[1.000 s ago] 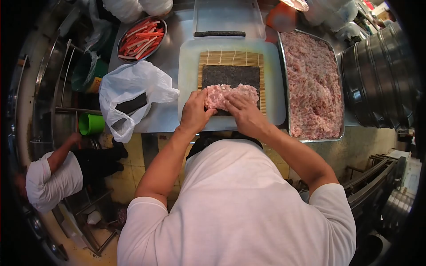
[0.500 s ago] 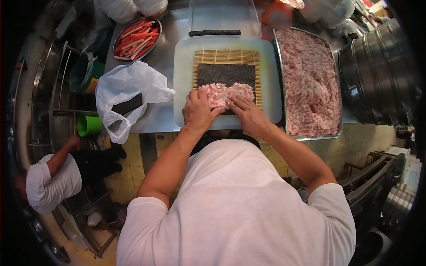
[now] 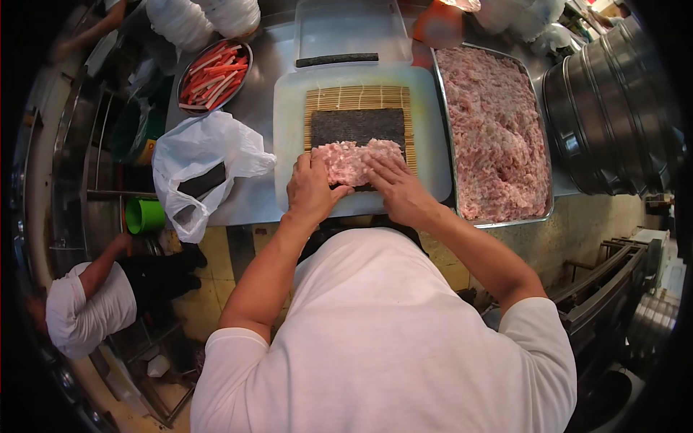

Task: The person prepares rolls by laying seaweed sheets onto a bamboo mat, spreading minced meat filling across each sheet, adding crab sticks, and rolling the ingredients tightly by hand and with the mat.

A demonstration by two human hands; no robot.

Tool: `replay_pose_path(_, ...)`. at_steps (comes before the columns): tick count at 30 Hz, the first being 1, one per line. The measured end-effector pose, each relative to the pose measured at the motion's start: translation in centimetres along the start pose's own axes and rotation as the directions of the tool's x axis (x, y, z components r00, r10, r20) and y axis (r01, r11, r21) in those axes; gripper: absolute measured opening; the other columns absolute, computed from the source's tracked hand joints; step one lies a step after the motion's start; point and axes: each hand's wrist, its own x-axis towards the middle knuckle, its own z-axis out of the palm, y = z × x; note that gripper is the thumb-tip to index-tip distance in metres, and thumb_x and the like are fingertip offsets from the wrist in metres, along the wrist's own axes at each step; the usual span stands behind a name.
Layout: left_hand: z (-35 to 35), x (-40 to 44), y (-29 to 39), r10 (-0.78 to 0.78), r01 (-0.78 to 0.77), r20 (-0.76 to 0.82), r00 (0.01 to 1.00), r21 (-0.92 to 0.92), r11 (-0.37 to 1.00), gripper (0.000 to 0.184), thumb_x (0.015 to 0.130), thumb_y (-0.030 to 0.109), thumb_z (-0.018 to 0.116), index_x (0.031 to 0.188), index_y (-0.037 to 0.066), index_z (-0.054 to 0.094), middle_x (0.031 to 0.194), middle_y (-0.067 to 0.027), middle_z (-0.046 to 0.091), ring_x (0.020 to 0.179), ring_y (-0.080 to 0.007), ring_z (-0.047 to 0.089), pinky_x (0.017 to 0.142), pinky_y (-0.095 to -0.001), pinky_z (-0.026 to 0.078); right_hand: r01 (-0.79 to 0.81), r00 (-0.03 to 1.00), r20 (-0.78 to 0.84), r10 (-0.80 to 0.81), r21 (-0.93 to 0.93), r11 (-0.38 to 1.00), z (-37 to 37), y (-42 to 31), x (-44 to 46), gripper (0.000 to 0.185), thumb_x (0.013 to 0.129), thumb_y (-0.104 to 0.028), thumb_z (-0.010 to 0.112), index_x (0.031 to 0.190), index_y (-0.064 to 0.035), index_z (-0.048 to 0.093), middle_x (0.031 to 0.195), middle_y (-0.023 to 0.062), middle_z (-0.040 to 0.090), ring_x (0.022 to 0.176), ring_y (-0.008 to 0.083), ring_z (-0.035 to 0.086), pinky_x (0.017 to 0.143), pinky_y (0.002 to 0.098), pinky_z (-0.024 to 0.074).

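A lump of pink minced meat point(image 3: 346, 163) lies across the near half of a dark nori sheet point(image 3: 357, 126). Under the sheet is a bamboo rolling mat point(image 3: 357, 97), set on a pale cutting board point(image 3: 289, 108). My left hand point(image 3: 310, 191) presses against the left end of the meat, its thumb apart from the fingers along the near edge. On the right part of the meat, my right hand point(image 3: 398, 189) lies with its fingers stretched out over the top. Neither hand lifts anything. The undersides of my fingers are hidden.
A deep tray of minced meat point(image 3: 494, 137) stands at the right, beside stacked metal steamers point(image 3: 606, 108). Left are a bowl of crab sticks point(image 3: 215, 76) and a white plastic bag point(image 3: 245, 141) with nori. A nori roll point(image 3: 336, 60) lies behind the board. Another person point(image 3: 94, 303) is at left.
The camera view has shifted slightly, moving the board and tray a little left. My right hand's fingers have moved slightly over the meat. Another person's arm now shows at the upper left.
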Motion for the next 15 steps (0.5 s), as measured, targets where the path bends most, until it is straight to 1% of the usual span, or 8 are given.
replay_pose_path(2, 0.3, -0.2, -0.5, 0.018, -0.018, -0.012, 1.000, 0.017, 1.000, 0.100, 0.067, 0.035, 0.093, 0.144, -0.008, 0.044, 0.125, -0.0193, 0.055, 0.119, -0.0370, 0.057, 0.097, -0.0413, 0.051, -0.062, 0.998, -0.006, 0.062, -0.022, 0.998, 0.1, 0.5, -1.1, 0.063, 0.084, -0.005, 0.059, 0.146, -0.0043, 0.052, 0.159, 0.0151, 0.042, 0.151, 0.0372, 0.030, 0.124, 0.0538, 0.0213)
replay_pose_path(4, -0.1, -0.2, -0.8, 0.022, -0.023, -0.011, 1.000, -0.029, 0.999, 0.101, 0.068, 0.035, 0.093, 0.145, -0.009, 0.044, 0.126, -0.0200, 0.055, 0.118, -0.0371, 0.058, 0.098, -0.0402, 0.051, -0.081, 0.993, 0.074, 0.090, -0.116, 0.990, -1.8, 0.0, -1.8, 0.063, 0.085, -0.008, 0.060, 0.146, -0.0055, 0.051, 0.163, 0.0131, 0.036, 0.153, 0.0390, 0.026, 0.122, 0.0605, 0.0189)
replay_pose_path(6, -0.4, -0.1, -1.3, 0.032, -0.032, -0.003, 0.999, -0.074, 0.997, 0.102, 0.069, 0.035, 0.093, 0.145, -0.010, 0.043, 0.127, -0.0207, 0.055, 0.118, -0.0373, 0.058, 0.099, -0.0391, 0.050, -0.119, 0.991, 0.050, 0.122, -0.066, 0.991, -2.1, 0.2, -2.0, 0.060, 0.086, -0.010, 0.060, 0.146, -0.0052, 0.052, 0.163, 0.0124, 0.035, 0.152, 0.0399, 0.026, 0.122, 0.0621, 0.0188)
replay_pose_path(9, -0.5, 0.0, -2.9, 0.057, -0.053, 0.014, 0.998, -0.213, 0.976, 0.096, 0.072, 0.032, 0.091, 0.145, -0.010, 0.045, 0.130, -0.0221, 0.054, 0.116, -0.0371, 0.060, 0.100, -0.0391, 0.050, -0.147, 0.989, 0.025, 0.148, -0.034, 0.988, -2.2, 0.5, -2.4, 0.055, 0.090, -0.014, 0.061, 0.143, -0.0054, 0.054, 0.163, 0.0121, 0.035, 0.152, 0.0418, 0.027, 0.120, 0.0638, 0.0214)
replay_pose_path(11, -0.6, 0.7, -3.5, 0.015, 0.038, 0.132, 0.991, -0.389, 0.920, 0.080, 0.078, 0.031, 0.086, 0.140, -0.007, 0.053, 0.129, -0.0221, 0.057, 0.115, -0.0372, 0.061, 0.100, -0.0415, 0.049, -0.151, 0.988, 0.015, 0.152, -0.047, 0.987, -2.2, 1.0, -2.2, 0.051, 0.092, -0.016, 0.061, 0.142, -0.0060, 0.055, 0.162, 0.0126, 0.037, 0.151, 0.0428, 0.028, 0.119, 0.0638, 0.0242)
replay_pose_path(12, -0.7, 1.3, -3.8, 0.017, 0.035, 0.131, 0.991, -0.387, 0.921, 0.080, 0.078, 0.031, 0.086, 0.140, -0.007, 0.053, 0.129, -0.0221, 0.057, 0.115, -0.0372, 0.061, 0.100, -0.0415, 0.049, -0.165, 0.986, 0.020, 0.165, 0.043, 0.985, -2.3, 1.7, -1.6, 0.052, 0.092, -0.019, 0.061, 0.142, -0.0054, 0.054, 0.162, 0.0145, 0.036, 0.150, 0.0434, 0.029, 0.118, 0.0645, 0.0245)
replay_pose_path(14, -0.9, 2.7, -4.1, 0.142, -0.148, -0.053, 0.988, -0.141, 0.979, 0.065, 0.084, 0.032, 0.080, 0.135, -0.004, 0.059, 0.125, -0.0208, 0.060, 0.115, -0.0383, 0.060, 0.101, -0.0444, 0.048, -0.181, 0.983, 0.023, 0.180, 0.135, 0.974, -2.2, 3.3, 0.0, 0.053, 0.093, -0.021, 0.062, 0.143, -0.0048, 0.053, 0.161, 0.0164, 0.036, 0.149, 0.0440, 0.030, 0.118, 0.0653, 0.0248)
replay_pose_path(15, -1.1, 3.4, -3.7, 0.203, -0.212, -0.080, 0.976, -0.115, 0.971, 0.056, 0.088, 0.031, 0.074, 0.132, -0.001, 0.062, 0.124, -0.0185, 0.062, 0.118, -0.0381, 0.057, 0.102, -0.0449, 0.047, -0.164, 0.980, -0.068, 0.187, 0.250, 0.954, -1.6, 4.2, 1.2, 0.058, 0.093, -0.026, 0.063, 0.146, -0.0052, 0.050, 0.161, 0.0185, 0.035, 0.149, 0.0443, 0.029, 0.117, 0.0655, 0.0244)
